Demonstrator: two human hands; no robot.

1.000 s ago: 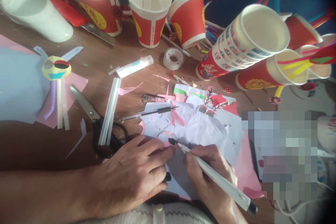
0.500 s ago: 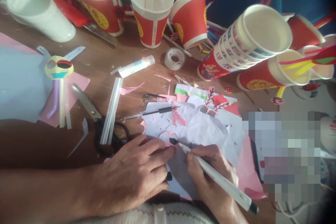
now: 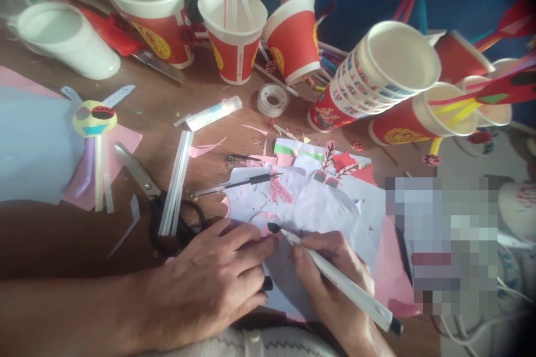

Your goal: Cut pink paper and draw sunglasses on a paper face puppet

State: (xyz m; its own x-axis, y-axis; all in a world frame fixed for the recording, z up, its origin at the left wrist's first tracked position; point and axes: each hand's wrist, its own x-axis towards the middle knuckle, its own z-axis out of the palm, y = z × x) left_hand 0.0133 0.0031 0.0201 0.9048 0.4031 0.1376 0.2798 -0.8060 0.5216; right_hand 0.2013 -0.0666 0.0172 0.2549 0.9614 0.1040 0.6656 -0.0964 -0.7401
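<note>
Pink paper piece (image 3: 267, 221): small, partly hidden by fingers, lying on the near part of the white paper (image 3: 330, 201); one rounded black patch (image 3: 274, 227) on it.
Left hand (image 3: 209, 273): palm down, fingers bent and resting at the near left edge of the pink piece; whether they pinch it or only press it cannot be told. A short black object (image 3: 267, 283) shows by the lower fingertips.
Right hand (image 3: 330, 262): closed on a white marker (image 3: 343, 281) between thumb and fingers, its tip at the right edge of the black patch.
Extent of the work: the patch looks almost solidly inked; the visible pink around it is bare. How much remains uninked is hidden by the fingers.
Far side of the piece: two pink strips with dark branching lines (image 3: 281, 189), apparently complete, beside a black pen (image 3: 255, 179).
Left of the hands: open scissors (image 3: 144, 181), partly under pale straws (image 3: 176, 184); beyond them, an assembled yellow face (image 3: 94, 119) with eyes and mouth.
Far row: red paper cups (image 3: 240, 56), a tape roll (image 3: 272, 100) nearer.
</note>
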